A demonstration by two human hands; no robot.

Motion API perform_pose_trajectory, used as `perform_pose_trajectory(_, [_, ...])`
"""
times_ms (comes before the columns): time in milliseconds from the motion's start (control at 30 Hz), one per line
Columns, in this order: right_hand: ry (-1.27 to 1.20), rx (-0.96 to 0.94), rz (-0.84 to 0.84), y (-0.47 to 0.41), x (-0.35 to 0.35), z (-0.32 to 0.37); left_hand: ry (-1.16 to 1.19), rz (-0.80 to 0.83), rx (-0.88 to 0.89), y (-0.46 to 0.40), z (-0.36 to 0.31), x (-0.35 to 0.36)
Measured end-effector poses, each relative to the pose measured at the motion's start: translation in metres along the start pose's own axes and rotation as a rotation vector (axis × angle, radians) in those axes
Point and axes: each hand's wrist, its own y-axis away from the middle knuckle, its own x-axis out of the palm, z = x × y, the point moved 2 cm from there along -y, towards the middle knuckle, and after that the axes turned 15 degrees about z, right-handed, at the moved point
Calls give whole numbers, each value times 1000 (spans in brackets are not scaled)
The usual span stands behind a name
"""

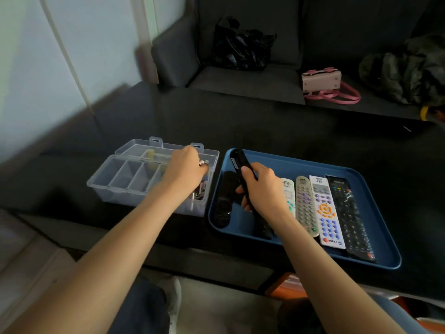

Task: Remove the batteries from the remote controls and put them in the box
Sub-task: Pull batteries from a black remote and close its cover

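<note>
A clear plastic box (113, 186) with several compartments sits open on the black table, left of a blue tray (385, 237). My left hand (184, 168) hovers over the box's right compartment and pinches batteries (204, 162) at its fingertips. More batteries (199, 190) lie in that compartment below. My right hand (261, 186) grips a slim black remote (240, 162), tilted up over the tray's left part. Several remotes lie side by side in the tray: a white one (289, 191), a grey one (305, 203), a white one with orange keys (326, 210) and a black one (349, 213).
Another black remote (224, 203) lies at the tray's left edge. Beyond the table stands a grey sofa with a black plastic bag (240, 47), a pink handbag (322, 83) and a camouflage bundle (407, 71). The table's front edge runs just below the tray.
</note>
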Motion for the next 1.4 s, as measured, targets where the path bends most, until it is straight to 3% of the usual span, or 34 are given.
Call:
perform_pose_trajectory(200, [-32, -25, 15, 4, 14, 20, -303, 52, -13, 14, -1, 2])
perform_pose_trajectory(467, [-52, -12, 43, 9, 18, 27, -122, 161, 2, 15, 9, -4])
perform_pose_trajectory(633, [-203, -28, 125, 8, 42, 48, 29, -50, 53, 38, 38, -36])
perform_pose_trajectory(800, [-356, -55, 260, 1, 84, 83, 23, -237, -50, 55, 89, -73])
perform_pose_trajectory(867, [-367, -74, 297, -3, 100, 95, -21, -178, -90, 56, 114, -85])
perform_pose_trajectory(1000, [-318, -77, 312, -16, 131, 107, -92, 116, -126, 50, 154, -97])
perform_pose_trajectory(1167, [-276, -37, 298, -33, 156, 109, -493, 359, -102, 31, 161, -101])
perform_pose_trajectory(1300, [-233, 2, 285, -43, 170, 102, -644, 442, -24, 13, 170, -94])
perform_pose_trajectory(1400, [-197, 13, 281, -45, 173, 98, -640, 501, -66, 1, 179, -87])
